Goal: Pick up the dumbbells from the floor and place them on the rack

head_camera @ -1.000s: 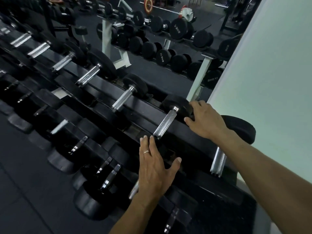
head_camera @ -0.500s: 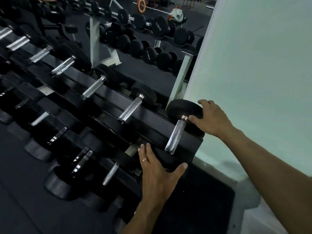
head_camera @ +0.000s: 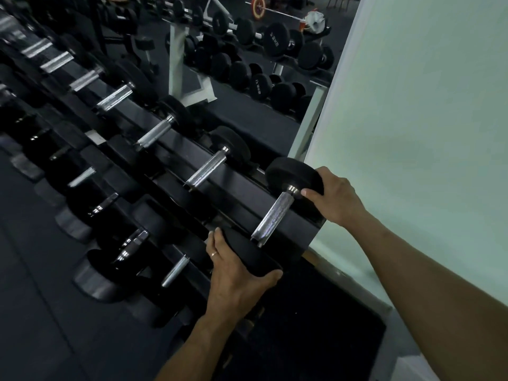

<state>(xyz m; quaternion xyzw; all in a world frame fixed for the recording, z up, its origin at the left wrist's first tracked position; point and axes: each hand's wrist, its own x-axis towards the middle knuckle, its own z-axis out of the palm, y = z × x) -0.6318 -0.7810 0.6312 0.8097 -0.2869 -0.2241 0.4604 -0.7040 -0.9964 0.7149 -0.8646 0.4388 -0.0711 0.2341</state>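
Observation:
A black dumbbell with a knurled steel handle (head_camera: 272, 218) lies across the top tier of the black rack (head_camera: 242, 188), at the rack's right end. My left hand (head_camera: 236, 276) grips its near head from below, thumb on the right side, a ring on one finger. My right hand (head_camera: 334, 199) holds the far head (head_camera: 291, 171), fingers curled over its rim and thumb on its inner face. To the left, several more dumbbells (head_camera: 211, 166) sit in a row on the same tier.
Lower tiers hold several bigger dumbbells (head_camera: 110, 259) above the dark floor (head_camera: 41, 312). A pale wall (head_camera: 412, 105) stands right beside the rack's end. A mirror (head_camera: 247, 64) behind the rack shows more racks and a barbell.
The view has shifted towards the rack's right end. Both hands stay on the end dumbbell; my left hand has wrapped further around its near head.

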